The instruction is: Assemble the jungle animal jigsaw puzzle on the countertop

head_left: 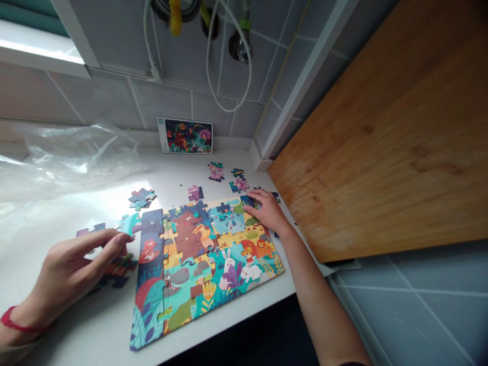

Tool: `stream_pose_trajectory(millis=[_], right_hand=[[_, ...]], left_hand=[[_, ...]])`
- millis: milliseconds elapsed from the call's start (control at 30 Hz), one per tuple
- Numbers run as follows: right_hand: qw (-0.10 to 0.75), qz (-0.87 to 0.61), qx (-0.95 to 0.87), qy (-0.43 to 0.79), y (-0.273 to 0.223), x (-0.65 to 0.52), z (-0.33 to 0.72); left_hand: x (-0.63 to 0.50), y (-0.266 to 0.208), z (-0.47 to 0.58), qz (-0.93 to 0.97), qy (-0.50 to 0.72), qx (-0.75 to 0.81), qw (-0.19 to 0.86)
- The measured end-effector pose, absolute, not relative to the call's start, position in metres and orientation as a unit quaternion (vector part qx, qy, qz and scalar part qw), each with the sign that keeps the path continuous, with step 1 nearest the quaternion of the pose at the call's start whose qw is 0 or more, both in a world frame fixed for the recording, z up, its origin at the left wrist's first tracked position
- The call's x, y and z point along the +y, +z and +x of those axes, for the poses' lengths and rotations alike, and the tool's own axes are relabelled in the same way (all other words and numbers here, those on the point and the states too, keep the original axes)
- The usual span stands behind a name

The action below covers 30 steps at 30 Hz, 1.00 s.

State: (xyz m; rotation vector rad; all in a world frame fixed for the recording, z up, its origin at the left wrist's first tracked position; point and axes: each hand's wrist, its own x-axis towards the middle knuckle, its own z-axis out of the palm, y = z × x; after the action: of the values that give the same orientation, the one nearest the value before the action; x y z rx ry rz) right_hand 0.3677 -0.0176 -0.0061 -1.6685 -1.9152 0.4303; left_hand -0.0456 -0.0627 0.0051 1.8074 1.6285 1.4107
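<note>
A partly assembled animal jigsaw puzzle [229, 264] lies on the white counter in front of me. At its upper right edge, my right hand [266, 209] has thumb and fingers closed around a dark blue puzzle piece [249, 202]. Beside the puzzle's left edge hovers my left hand [82, 267], its thumb and index finger pressed together; what they hold, if anything, is hidden. Under and behind that hand are loose puzzle pieces [116, 280], partly covered by it. A blue piece [142, 199] and a purple piece [195, 193] sit beyond the puzzle.
More loose pieces [239, 184] are scattered at the back right. A picture card [186, 136] leans against the tiled wall. Clear plastic wrapping [80, 152] covers the back left. A wooden panel [373, 142] borders the right side, and a white cable [249, 61] hangs above.
</note>
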Motion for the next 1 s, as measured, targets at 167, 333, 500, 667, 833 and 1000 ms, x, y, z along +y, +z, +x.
stream_pose_trajectory(millis=[167, 333, 500, 667, 833, 1000], right_hand=[[0.259, -0.632, -0.714, 0.15, -0.003, -0.019, 0.366], [0.256, -0.639, -0.711, 0.143, -0.002, -0.02, 0.37], [0.266, -0.632, -0.714, 0.14, -0.002, -0.02, 0.371], [0.268, -0.634, -0.711, 0.143, -0.002, -0.02, 0.369], [0.267, -0.637, -0.708, 0.148, -0.001, -0.021, 0.367], [0.273, -0.641, -0.702, 0.147, 0.0, -0.022, 0.368]], left_hand=[[-0.052, -0.003, -0.062, 0.664, 0.468, 0.552, 0.189], [-0.041, -0.006, -0.081, 0.745, 0.416, 0.472, 0.219], [-0.042, 0.0, -0.076, 0.746, 0.438, 0.457, 0.207], [-0.042, 0.001, -0.074, 0.744, 0.441, 0.455, 0.213], [-0.04, 0.0, -0.076, 0.753, 0.443, 0.444, 0.2], [-0.04, 0.0, -0.076, 0.781, 0.451, 0.398, 0.169]])
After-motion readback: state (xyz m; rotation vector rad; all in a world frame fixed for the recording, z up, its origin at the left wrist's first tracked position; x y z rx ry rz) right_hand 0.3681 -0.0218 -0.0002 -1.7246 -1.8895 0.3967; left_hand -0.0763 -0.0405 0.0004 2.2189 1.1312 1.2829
